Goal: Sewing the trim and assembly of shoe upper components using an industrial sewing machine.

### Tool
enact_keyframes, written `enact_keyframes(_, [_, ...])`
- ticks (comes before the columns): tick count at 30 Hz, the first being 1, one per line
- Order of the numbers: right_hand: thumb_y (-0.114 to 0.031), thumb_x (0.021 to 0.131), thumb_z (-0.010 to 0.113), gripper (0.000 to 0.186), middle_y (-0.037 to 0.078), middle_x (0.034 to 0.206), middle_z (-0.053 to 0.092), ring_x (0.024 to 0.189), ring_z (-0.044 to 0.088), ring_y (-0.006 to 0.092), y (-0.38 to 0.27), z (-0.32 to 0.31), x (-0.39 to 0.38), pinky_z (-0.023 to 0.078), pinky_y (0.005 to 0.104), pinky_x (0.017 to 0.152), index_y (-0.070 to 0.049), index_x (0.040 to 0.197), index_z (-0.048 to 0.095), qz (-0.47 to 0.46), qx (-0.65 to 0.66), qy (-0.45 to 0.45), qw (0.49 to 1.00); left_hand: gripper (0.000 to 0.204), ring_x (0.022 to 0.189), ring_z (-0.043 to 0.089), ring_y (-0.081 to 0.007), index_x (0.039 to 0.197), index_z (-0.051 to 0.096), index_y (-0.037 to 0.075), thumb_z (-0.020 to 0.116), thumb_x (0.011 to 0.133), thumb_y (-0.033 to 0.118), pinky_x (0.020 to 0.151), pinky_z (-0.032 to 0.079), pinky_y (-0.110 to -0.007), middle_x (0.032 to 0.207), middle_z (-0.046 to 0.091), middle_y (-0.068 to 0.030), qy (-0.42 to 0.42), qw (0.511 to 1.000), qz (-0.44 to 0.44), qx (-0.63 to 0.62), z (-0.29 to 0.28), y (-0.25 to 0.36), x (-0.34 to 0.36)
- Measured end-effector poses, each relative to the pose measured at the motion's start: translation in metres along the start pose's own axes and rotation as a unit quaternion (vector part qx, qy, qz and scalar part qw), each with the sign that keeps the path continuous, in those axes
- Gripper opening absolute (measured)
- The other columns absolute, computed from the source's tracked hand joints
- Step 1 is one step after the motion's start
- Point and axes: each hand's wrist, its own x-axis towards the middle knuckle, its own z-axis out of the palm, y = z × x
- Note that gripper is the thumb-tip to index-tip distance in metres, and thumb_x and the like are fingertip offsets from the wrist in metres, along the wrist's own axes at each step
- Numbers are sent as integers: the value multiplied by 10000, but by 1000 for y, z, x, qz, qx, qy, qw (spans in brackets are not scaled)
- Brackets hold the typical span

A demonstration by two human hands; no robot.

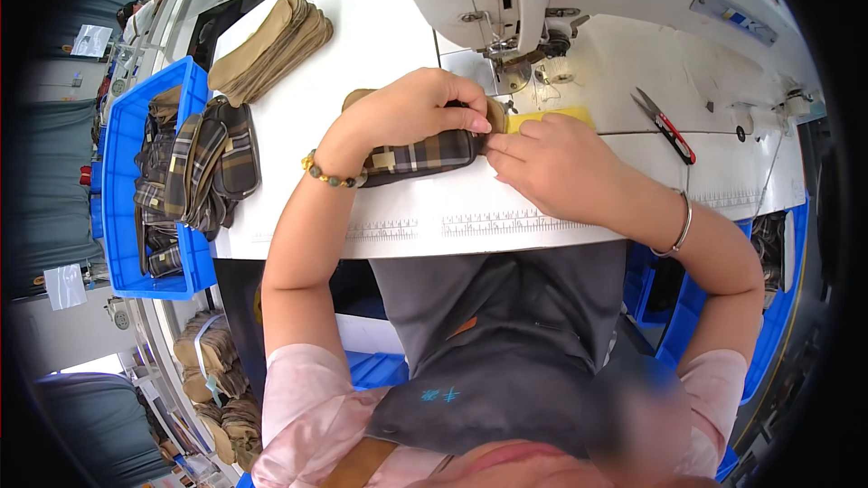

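Note:
A plaid fabric pouch (420, 155) in grey, black and tan, with dark edging, lies on the white sewing table in front of the machine. My left hand (420, 108) reaches over it from the left, thumb and forefinger pinched together at its right end. My right hand (561, 167) meets that same end from the right, fingers curled in against the corner. What exactly lies between the fingertips is hidden. Tan material (355, 98) shows behind the pouch. Just above my hands is the sewing machine's needle area (512, 68).
A stack of tan fabric pieces (271, 50) lies at the far left. A blue bin (117, 217) with plaid pouches stands at the left edge. Red-handled scissors (674, 137) lie on the right; a yellow piece (574, 116) sits behind my right hand. Printed rulers run along the front edge.

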Motion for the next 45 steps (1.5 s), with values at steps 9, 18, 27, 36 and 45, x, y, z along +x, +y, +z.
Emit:
enact_keyframes(9, [-109, 748, 634, 56, 46, 697, 603, 611, 644, 236, 22, 5, 6, 520, 379, 537, -78, 718, 599, -42, 66, 1, 997, 144, 794, 580, -89, 933, 692, -16, 684, 944, 126, 770, 491, -266, 824, 688, -23, 40, 999, 2, -33, 4, -7, 12])
enact_keyframes(18, [-139, 765, 650, 131, 30, 663, 551, 578, 618, 218, 25, 14, 8, 489, 353, 499, -89, 685, 558, -38, 80, 57, 994, 214, 991, 578, -101, 1158, 673, -14, 570, 1010, 100, 930, 450, -243, 1107, 684, -26, 67, 982, 17, -178, -7, -7, -5])
enact_keyframes(27, [-349, 924, 701, 332, 7, 667, 638, 545, 536, 133, 16, -16, 25, 401, 295, 504, -45, 792, 672, 289, 421, 27, 859, 483, 829, 509, -67, 1401, 478, 11, 628, 942, 26, 756, 410, -222, 877, 524, 24, 83, 971, 33, -222, 8, 29, -26])
enact_keyframes(36, [-247, 843, 811, 231, -13, 671, 626, 540, 482, 50, 21, -16, 25, 358, 226, 490, -25, 839, 743, 318, 660, -38, 679, 455, 741, 505, -47, 1277, 560, 7, 701, 844, -1, 677, 405, -204, 791, 516, 47, 100, 956, 4, -277, 11, 44, -30])
enact_keyframes(45, [-262, 858, 796, 260, 2, 684, 637, 564, 561, 56, 16, -21, 27, 426, 220, 486, -27, 808, 697, 300, 631, -68, 712, 391, 711, 523, -41, 1169, 580, 31, 763, 825, 70, 607, 441, -205, 806, 562, 41, 162, 950, -41, -265, 6, 51, -47])
